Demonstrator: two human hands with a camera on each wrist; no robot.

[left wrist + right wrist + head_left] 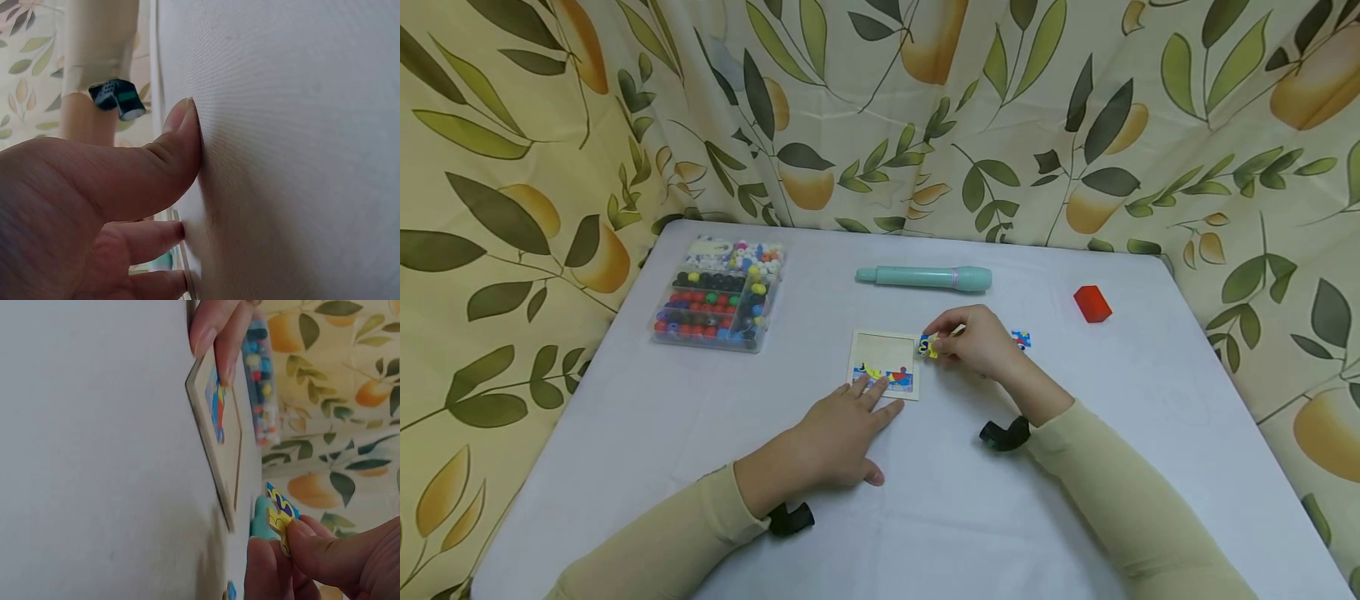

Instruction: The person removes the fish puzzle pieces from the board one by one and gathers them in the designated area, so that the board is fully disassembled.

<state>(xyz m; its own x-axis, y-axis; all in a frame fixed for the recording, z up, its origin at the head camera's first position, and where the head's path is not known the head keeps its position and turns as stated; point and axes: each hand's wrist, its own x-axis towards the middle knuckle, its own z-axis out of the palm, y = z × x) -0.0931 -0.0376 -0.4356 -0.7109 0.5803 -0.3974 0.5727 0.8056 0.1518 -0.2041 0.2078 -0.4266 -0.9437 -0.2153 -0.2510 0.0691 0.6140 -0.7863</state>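
Observation:
A small square puzzle tray lies on the white table, its lower part filled by colourful pieces and its upper part bare. My left hand rests with straight, spread fingers over the tray's near edge, fingertips on the fitted pieces. Beside the tray's right edge, my right hand pinches a yellow and blue puzzle piece between thumb and fingers. In the right wrist view that piece is held up off the table. Another puzzle piece lies just right of the right hand, partly hidden by it.
A clear divided box of beads stands at the back left. Behind the tray lies a teal marker-shaped tube, and a red block sits toward the back right. A patterned curtain hangs behind the table.

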